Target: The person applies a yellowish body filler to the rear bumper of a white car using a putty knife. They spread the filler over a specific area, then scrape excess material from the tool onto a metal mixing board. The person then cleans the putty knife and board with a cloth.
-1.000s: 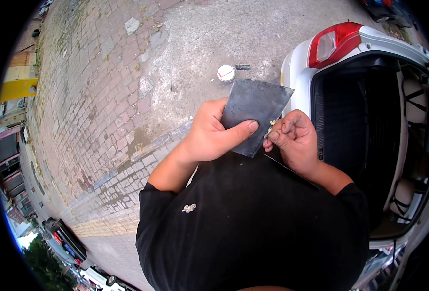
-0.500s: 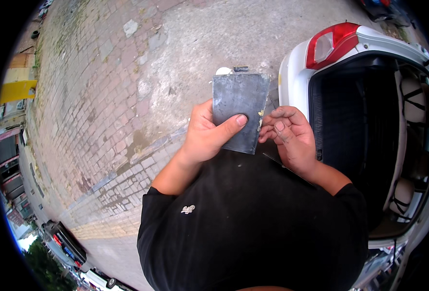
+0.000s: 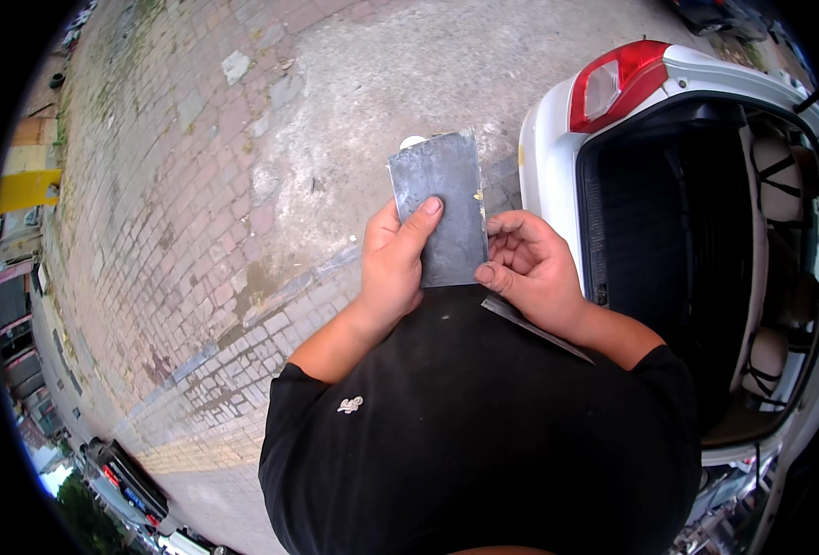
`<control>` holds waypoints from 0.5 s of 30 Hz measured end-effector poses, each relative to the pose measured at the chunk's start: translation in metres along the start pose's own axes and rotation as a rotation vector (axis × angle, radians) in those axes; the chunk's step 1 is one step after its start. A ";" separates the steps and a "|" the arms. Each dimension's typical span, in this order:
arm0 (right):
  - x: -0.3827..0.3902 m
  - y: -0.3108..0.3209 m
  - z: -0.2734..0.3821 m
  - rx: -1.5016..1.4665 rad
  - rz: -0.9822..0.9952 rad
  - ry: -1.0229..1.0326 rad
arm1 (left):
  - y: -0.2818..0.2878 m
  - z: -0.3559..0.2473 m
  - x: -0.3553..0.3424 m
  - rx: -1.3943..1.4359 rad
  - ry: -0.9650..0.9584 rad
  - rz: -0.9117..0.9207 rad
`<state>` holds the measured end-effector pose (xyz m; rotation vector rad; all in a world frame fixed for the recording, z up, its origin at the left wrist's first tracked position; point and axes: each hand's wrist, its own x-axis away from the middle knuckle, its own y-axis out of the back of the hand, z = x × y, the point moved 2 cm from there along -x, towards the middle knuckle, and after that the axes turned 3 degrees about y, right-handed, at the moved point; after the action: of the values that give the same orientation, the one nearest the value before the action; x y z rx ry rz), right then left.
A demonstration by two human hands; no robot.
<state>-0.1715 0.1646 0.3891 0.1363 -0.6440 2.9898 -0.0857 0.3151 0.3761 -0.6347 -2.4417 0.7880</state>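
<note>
My left hand (image 3: pixel 395 254) grips a flat dark-grey rectangular plate (image 3: pixel 451 217), its thumb lying across the face and its fingers hidden behind. The plate looks scuffed, with a small yellowish patch on its right edge. A round white thing (image 3: pixel 412 141) peeks out behind the plate's top left corner; I cannot tell what it is. My right hand (image 3: pixel 534 273) is at the plate's lower right, fingers curled, thumb by the corner. Under that hand a thin flat metal piece (image 3: pixel 537 330) juts out, seemingly held in it; the grip itself is hidden.
To the right stands a white car (image 3: pixel 548 148) with a red tail light (image 3: pixel 618 85) and its rear opening showing a dark cargo area (image 3: pixel 645 240). Below and left lies brick paving (image 3: pixel 178 240). A dark vehicle (image 3: pixel 127 481) is parked at the lower left.
The plate has shifted slightly left and tilted, and the left thumb now points further up it. My right hand's thumb has come down to the plate's lower corner; more of the thin metal piece shows.
</note>
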 end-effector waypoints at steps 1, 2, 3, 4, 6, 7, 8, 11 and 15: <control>0.000 -0.001 0.002 -0.033 0.014 -0.038 | 0.002 -0.002 -0.003 0.044 -0.008 -0.032; 0.002 0.000 0.002 -0.068 0.078 -0.057 | 0.005 -0.004 -0.005 0.088 -0.016 -0.064; 0.005 0.004 0.003 -0.102 0.147 -0.076 | 0.008 -0.006 -0.006 0.099 -0.039 -0.083; 0.006 0.008 0.004 -0.135 0.215 -0.096 | 0.011 -0.009 -0.006 0.110 -0.061 -0.102; 0.005 0.010 0.016 0.192 0.448 -0.004 | 0.018 -0.012 -0.006 0.106 -0.101 -0.153; 0.005 0.009 0.020 0.355 0.562 0.045 | 0.022 -0.013 -0.006 0.121 -0.097 -0.160; 0.006 0.009 0.020 0.400 0.538 0.024 | 0.026 -0.016 -0.005 0.136 -0.093 -0.167; 0.009 0.015 0.013 0.282 0.544 -0.102 | 0.033 -0.011 -0.008 0.240 -0.098 -0.140; 0.002 0.013 0.002 0.067 0.255 -0.227 | -0.006 -0.013 -0.007 0.352 -0.054 0.095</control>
<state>-0.1743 0.1519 0.3854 0.4354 -0.6238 3.2735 -0.0747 0.3125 0.3869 -0.6000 -2.2524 1.2516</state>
